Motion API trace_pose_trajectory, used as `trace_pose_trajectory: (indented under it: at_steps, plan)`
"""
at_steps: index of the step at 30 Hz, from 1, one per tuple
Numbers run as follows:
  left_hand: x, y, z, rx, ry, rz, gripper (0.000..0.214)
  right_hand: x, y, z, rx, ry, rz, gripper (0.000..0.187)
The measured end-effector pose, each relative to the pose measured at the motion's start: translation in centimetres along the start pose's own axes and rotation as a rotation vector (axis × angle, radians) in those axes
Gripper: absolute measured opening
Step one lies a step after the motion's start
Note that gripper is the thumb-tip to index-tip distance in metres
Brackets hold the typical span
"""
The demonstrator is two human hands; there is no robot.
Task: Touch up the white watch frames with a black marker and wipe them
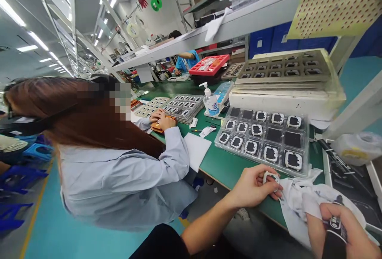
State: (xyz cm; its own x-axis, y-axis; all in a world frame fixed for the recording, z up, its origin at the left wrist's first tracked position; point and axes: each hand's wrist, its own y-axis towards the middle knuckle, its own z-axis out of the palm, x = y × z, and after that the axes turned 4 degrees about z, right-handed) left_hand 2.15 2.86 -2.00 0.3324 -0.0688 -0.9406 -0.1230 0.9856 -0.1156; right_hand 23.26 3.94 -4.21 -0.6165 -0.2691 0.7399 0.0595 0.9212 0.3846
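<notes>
My left hand [253, 187] is closed on a small white-framed part [271, 177] with a dark centre, held between thumb and fingers near the table's front edge. At the lower right, my right hand [356, 227] grips a black marker pen [336, 229]. A white wrap [312, 205] covers one finger of that hand. Between and beneath my hands lies a crumpled white cloth [294, 207] with dark smudges. Just beyond, a clear plastic tray [261, 153] holds several similar white-framed parts in its pockets; a few pockets show only black.
A co-worker in a grey-blue shirt [119, 183] sits close on my left, hands on an orange item [158, 127]. A pump bottle [211, 102], a white sheet [197, 149] and stacked trays [280, 70] stand around the green table. A plastic container [358, 147] is at the right.
</notes>
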Motion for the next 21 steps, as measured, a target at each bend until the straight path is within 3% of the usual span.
trace_pose_trajectory:
  at_steps: [6, 9, 12, 18, 21]
  plan:
    - [-0.6, -0.9, -0.6, 0.032, -0.005, -0.011, 0.077, 1.3, -0.9, -0.6, -0.013, 0.024, 0.168, 0.027]
    - [-0.8, -1.2, -0.6, 0.024, -0.01, -0.012, 0.075, 2.0, -0.5, 0.0, -0.105, 0.041, 0.12, 0.043]
    - [-0.9, -1.6, -0.7, 0.028, -0.001, -0.023, 0.074, 2.5, -0.7, 0.2, -0.098, 0.039, 0.128, 0.051]
    - [-1.0, -1.9, -0.6, 0.047, 0.021, -0.009, 0.072, 4.6, -2.6, -0.9, 0.043, 0.01, 0.2, 0.037]
    - [-0.8, -1.8, -0.7, 0.059, 0.024, -0.002, 0.07, 5.4, -2.9, -0.9, 0.025, 0.025, 0.254, 0.035]
